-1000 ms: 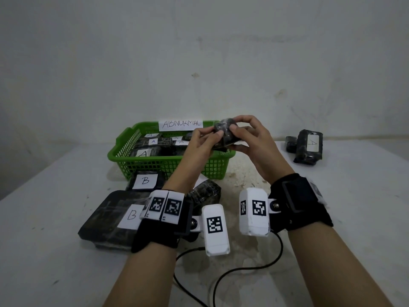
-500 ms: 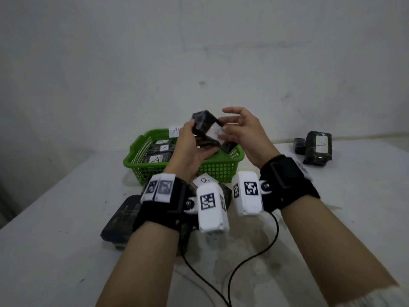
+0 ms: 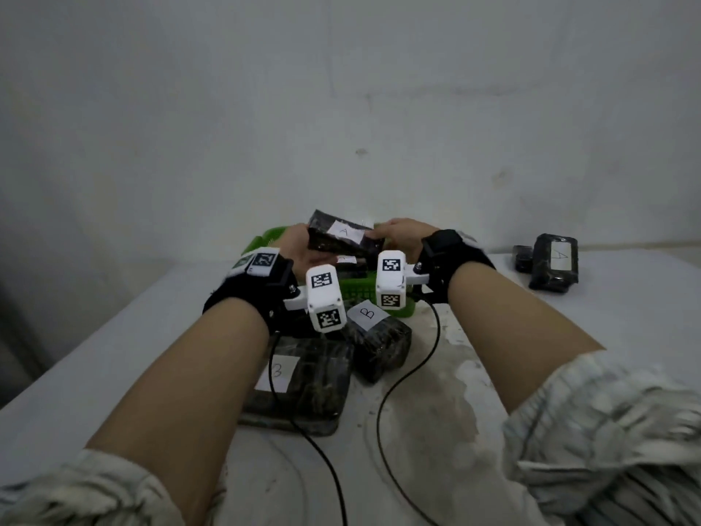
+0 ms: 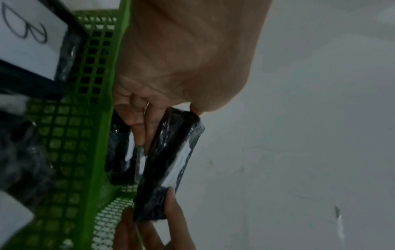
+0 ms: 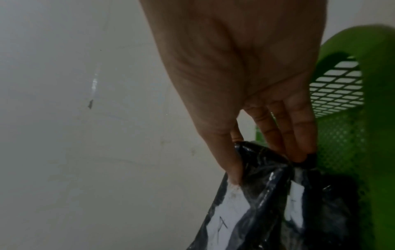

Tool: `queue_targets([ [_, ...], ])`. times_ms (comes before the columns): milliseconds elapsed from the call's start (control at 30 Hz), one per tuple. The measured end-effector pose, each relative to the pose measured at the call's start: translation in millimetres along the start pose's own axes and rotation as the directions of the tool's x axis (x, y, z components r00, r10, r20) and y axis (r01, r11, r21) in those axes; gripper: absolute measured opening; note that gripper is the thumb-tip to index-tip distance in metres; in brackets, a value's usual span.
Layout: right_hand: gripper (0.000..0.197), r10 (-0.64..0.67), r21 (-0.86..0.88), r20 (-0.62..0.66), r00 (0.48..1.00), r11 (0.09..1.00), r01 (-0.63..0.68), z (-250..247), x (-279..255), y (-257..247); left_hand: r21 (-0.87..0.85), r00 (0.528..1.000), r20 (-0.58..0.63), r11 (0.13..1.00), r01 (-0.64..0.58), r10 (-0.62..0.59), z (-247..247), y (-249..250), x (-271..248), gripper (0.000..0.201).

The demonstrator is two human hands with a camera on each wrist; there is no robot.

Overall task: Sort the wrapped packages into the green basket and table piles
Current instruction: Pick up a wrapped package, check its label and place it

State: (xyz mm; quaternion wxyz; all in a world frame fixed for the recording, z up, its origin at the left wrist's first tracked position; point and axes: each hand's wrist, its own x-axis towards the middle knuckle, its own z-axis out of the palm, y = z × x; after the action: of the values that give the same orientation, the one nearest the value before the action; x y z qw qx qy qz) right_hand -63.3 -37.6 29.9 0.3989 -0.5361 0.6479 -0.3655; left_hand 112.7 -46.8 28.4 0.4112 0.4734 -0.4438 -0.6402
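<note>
Both hands hold one black wrapped package above the green basket.

We grip the "A" package [image 3: 343,239] at both ends: our left hand [image 3: 299,248] wraps its fingers [image 4: 138,128] under the near end, with the thumb on the opposite face, and our right hand [image 3: 402,233] pinches the other end between thumb and fingers [image 5: 299,135]. It hangs tilted just over the green basket [image 3: 273,237], where more black packages lie. On the table [image 3: 569,328], in front of the basket, two packages marked "B" [image 3: 379,343] lie touching each other. Well apart, far to our right, another pile [image 3: 554,261] with an "A" label sits near the wall.
</note>
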Motion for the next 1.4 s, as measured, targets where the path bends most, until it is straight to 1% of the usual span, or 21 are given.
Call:
queue_targets([
  [67,0.032,0.042,-0.111,-0.009,0.999,0.993,-0.043,2.7,4.9,3.7,0.184,0.998,-0.042,0.983,-0.031,0.04,-1.0,-1.9,6.0,0.036],
  [100,0.027,0.059,-0.144,-0.014,0.998,0.988,-0.061,3.6,5.4,5.3,0.321,0.995,-0.063,0.946,-0.053,0.077,-2.8,-2.1,8.4,0.035],
  [133,0.024,0.076,-0.162,-0.017,0.997,0.984,-0.078,4.3,7.2,7.4,0.468,0.991,-0.069,0.881,-0.073,0.119,-5.3,-2.8,12.1,0.034],
  [200,0.018,0.078,-0.129,-0.025,0.997,0.988,-0.081,5.5,10.2,13.2,0.655,0.98,-0.071,0.749,-0.096,0.188,-13.1,-5.5,21.8,0.028],
  [267,0.019,0.069,-0.089,-0.048,0.996,0.993,-0.073,8.5,18.2,20.5,0.764,0.966,-0.049,0.633,-0.129,0.255,-21.2,-9.9,33.1,0.025],
  [333,0.024,0.063,-0.082,-0.078,0.995,0.994,-0.069,11.2,29.4,29.5,0.89,0.958,-0.051,0.448,-0.085,0.283,-28.5,-14.0,39.9,0.029],
  [400,0.02,0.059,-0.084,-0.091,0.994,0.994,-0.067,15.2,36.4,33.3,0.965,0.949,-0.069,0.262,-0.015,0.307,-33.3,-18.4,43.2,0.034],
  [467,0.01,0.058,-0.19,-0.101,0.993,0.979,-0.077,20.2,39.6,32.5,0.988,0.974,-0.044,0.153,0.01,0.222,-35.3,-23.0,45.4,0.037],
  [533,0.019,0.051,-0.344,-0.122,0.991,0.935,-0.09,23.3,42.6,30.7,0.996,0.987,-0.029,0.085,0.015,0.158,-35.6,-27.1,45.1,0.039],
  [633,0.031,0.054,-0.41,-0.153,0.987,0.905,-0.113,29.3,51.4,35.7,0.997,0.986,0.024,0.07,-0.036,0.167,-36.0,-29.6,43.0,0.043],
  [733,0.03,0.056,-0.382,-0.216,0.975,0.914,-0.137,34.9,59.3,42.4,0.995,0.986,0.063,0.063,-0.074,0.153,-38.7,-31.9,39.1,0.049],
  [833,0.022,0.06,-0.442,-0.151,0.987,0.889,-0.122,33.9,59.7,37.7,0.994,0.988,0.099,0.039,-0.104,0.118,-42.4,-32.6,34.6,0.061],
  [867,0.025,0.074,-0.453,-0.127,0.989,0.883,-0.125,33.7,59.1,35.6,0.993,0.989,0.107,0.035,-0.111,0.102,-43.8,-32.3,32.8,0.065],
  [933,0.034,0.081,-0.485,-0.095,0.992,0.867,-0.117,32.8,57.2,33.6,0.988,0.988,0.142,0.059,-0.146,0.067,-45.6,-30.7,28.7,0.067],
  [1033,0.036,0.087,-0.516,-0.077,0.993,0.849,-0.114,35.5,56.9,34.2,0.97,0.98,0.198,0.135,-0.2,0.029,-49.4,-29.7,24.7,0.064],
  [1067,0.038,0.084,-0.497,-0.068,0.994,0.861,-0.107,35.9,56.9,35.9,0.967,0.979,0.204,0.15,-0.206,0.029,-50.3,-29.7,24.1,0.062],
  [1133,0.045,0.095,-0.341,-0.066,0.993,0.933,-0.112,34.7,55.4,38.5,0.964,0.978,0.206,0.164,-0.209,0.035,-49.6,-29.5,23.3,0.059],
  [1200,0.046,0.087,-0.267,-0.119,0.989,0.957,-0.116,34.0,54.7,38.1,0.963,0.978,0.207,0.169,-0.209,0.029,-45.5,-28.2,22.8,0.055],
  [1267,0.041,0.027,-0.312,-0.187,0.982,0.946,-0.085,31.8,52.9,34.5,0.966,0.976,0.217,0.139,-0.216,0.014,-39.4,-25.0,21.2,0.053],
  [1300,0.04,0.008,-0.279,-0.199,0.98,0.958,-0.065,30.3,52.7,33.2,0.969,0.975,0.221,0.114,-0.221,0.01,-36.4,-23.2,20.3,0.052],
  [1400,0.04,-0.046,-0.037,-0.143,0.989,0.998,0.041,14.9,39.7,31.1,0.965,0.967,0.249,0.069,-0.252,0.046,-23.7,-17.2,19.1,0.044],
])
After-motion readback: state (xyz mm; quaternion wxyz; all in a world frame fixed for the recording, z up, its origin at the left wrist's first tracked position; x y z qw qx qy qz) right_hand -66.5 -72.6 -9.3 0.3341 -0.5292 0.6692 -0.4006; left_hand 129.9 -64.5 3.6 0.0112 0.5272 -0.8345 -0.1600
